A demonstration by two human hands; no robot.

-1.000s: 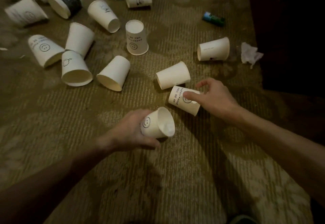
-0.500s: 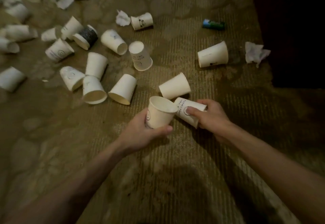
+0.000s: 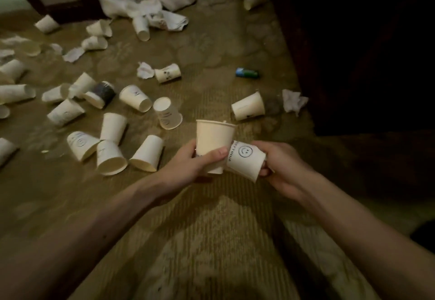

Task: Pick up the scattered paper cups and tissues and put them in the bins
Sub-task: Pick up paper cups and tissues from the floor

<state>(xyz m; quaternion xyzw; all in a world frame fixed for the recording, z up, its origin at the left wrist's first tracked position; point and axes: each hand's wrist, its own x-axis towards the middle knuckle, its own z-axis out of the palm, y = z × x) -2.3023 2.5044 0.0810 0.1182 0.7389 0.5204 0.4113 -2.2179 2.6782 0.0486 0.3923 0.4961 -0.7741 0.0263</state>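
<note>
The left grip (image 3: 186, 167) is curled round a plain cup (image 3: 213, 139), upright with its mouth up. The right grip (image 3: 282, 165) pinches a smiley cup (image 3: 244, 160) that is tilted, with its base up-left against the plain cup's side, below the rim. Nesting them likely needs that base lifted over the open mouth. Beyond, another cup (image 3: 248, 106) and a tissue (image 3: 294, 101) lie on the carpet (image 3: 211, 229). No bin shows.

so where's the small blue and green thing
Head view, right of centre: the blue and green thing lies on the carpet, just beyond the tipped cup beside the tissue.
</note>
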